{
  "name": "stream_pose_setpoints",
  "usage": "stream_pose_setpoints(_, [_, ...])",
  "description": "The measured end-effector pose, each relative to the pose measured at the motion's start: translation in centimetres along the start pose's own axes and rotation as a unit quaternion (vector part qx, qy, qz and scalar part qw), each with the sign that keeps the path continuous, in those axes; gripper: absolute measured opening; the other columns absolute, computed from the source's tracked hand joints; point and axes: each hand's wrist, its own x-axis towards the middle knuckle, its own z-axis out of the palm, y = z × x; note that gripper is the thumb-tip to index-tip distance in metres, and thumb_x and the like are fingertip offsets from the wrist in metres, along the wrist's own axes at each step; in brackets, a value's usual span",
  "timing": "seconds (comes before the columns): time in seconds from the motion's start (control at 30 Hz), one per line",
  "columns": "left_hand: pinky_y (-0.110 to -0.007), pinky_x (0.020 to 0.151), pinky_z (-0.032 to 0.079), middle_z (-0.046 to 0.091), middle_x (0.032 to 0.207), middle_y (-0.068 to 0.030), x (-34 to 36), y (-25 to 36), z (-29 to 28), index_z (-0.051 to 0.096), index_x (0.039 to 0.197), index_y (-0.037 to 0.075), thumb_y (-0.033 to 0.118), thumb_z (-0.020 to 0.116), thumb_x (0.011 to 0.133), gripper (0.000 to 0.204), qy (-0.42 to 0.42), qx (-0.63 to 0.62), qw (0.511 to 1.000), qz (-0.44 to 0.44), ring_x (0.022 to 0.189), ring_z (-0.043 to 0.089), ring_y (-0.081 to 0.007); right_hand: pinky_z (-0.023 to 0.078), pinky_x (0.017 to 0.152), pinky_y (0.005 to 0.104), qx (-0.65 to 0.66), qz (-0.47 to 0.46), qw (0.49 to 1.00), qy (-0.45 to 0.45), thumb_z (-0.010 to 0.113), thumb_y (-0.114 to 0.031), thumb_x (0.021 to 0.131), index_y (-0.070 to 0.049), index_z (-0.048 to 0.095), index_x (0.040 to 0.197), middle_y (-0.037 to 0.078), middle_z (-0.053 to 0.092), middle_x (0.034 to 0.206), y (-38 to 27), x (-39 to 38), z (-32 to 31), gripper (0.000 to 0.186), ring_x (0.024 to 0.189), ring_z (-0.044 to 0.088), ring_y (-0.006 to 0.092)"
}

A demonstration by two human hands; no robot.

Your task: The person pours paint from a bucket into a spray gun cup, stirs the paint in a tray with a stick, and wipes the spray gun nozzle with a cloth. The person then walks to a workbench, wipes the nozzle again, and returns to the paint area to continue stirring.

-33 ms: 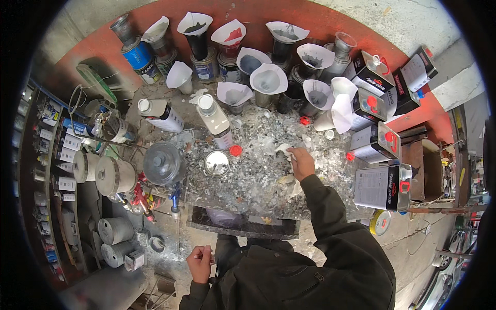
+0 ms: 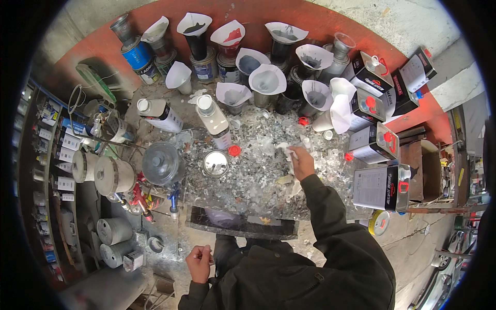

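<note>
My right hand [image 2: 303,163] reaches over the paint-spattered bench [image 2: 248,181], its fingers closed on a small crumpled white scrap [image 2: 283,147], paper or cloth. A yellowish scrap [image 2: 284,179] lies just below that hand. My left hand [image 2: 199,262] hangs low in front of the bench, fingers curled in; whatever they may hold is hidden. Left of the right hand stand a round tin [image 2: 215,163] with a pale top, a loose red cap [image 2: 234,150] and a tall metal can [image 2: 213,121] with a white cap. A second white-capped can [image 2: 159,114] is farther left.
Cups with paper strainers [image 2: 267,80] line the back. Rectangular metal cans [image 2: 381,187] with red caps crowd the right end. At left are a clear, domed container [image 2: 163,163], spray guns [image 2: 140,199] and lidded pots [image 2: 114,175]. A shelf rack [image 2: 51,170] borders the far left.
</note>
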Motion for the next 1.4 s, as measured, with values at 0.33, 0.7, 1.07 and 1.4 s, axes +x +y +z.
stream_pose_setpoints(0.33, [-0.022, 0.046, 0.034, 0.061, 0.066, -0.0038, -0.8, -3.0, 1.7, 0.063, 0.099, 0.0, 0.027, 0.056, 0.101, 0.028, 0.029, -0.184, 0.982, -0.008, 0.05, 0.049, -0.0082, 0.031, 0.114, 0.0495, 0.761, 0.276, 0.579, -0.097, 0.032, -0.067, 0.098, 0.003, 0.031, 0.148, 0.026, 0.033, 0.151, -6.4, 0.3, -7.4, 0.086, 0.138, 0.036, 0.0423])
stream_pose_setpoints(0.7, [-0.032, 0.09, 0.047, 0.069, 0.106, -0.0123, -3.3, -7.3, 2.5, 0.066, 0.113, -0.003, 0.012, 0.06, 0.098, 0.022, 0.033, -0.312, 0.949, 0.042, 0.097, 0.062, -0.0175, 0.037, 0.111, 0.0478, 0.835, 0.274, 0.459, -0.128, 0.028, -0.059, 0.102, -0.002, 0.031, 0.149, 0.028, 0.035, 0.15, -7.8, -12.5, -7.5, 0.074, 0.136, 0.041, 0.0399])
stream_pose_setpoints(1.07, [-0.034, 0.084, 0.051, 0.069, 0.111, -0.0126, -3.0, -15.8, 8.1, 0.065, 0.117, 0.002, 0.012, 0.065, 0.091, 0.028, 0.006, 0.093, 0.968, 0.234, 0.102, 0.065, -0.022, 0.033, 0.04, 0.0191, 0.598, 0.476, 0.645, -0.023, 0.061, -0.024, 0.099, -0.005, 0.06, 0.087, -0.004, 0.049, 0.059, -2.6, -29.1, -10.7, 0.022, 0.046, 0.042, 0.0041])
stream_pose_setpoints(1.4, [-0.028, 0.074, 0.053, 0.072, 0.098, -0.0102, 2.5, -4.9, 19.1, 0.068, 0.108, -0.002, 0.013, 0.065, 0.092, 0.022, -0.137, 0.1, 0.957, 0.235, 0.085, 0.068, -0.0147, 0.041, 0.047, 0.0225, 0.412, 0.37, 0.832, 0.012, 0.068, -0.018, 0.093, 0.001, 0.065, 0.103, 0.004, 0.065, 0.075, 2.0, -24.3, -10.8, 0.022, 0.054, 0.056, 0.0089])
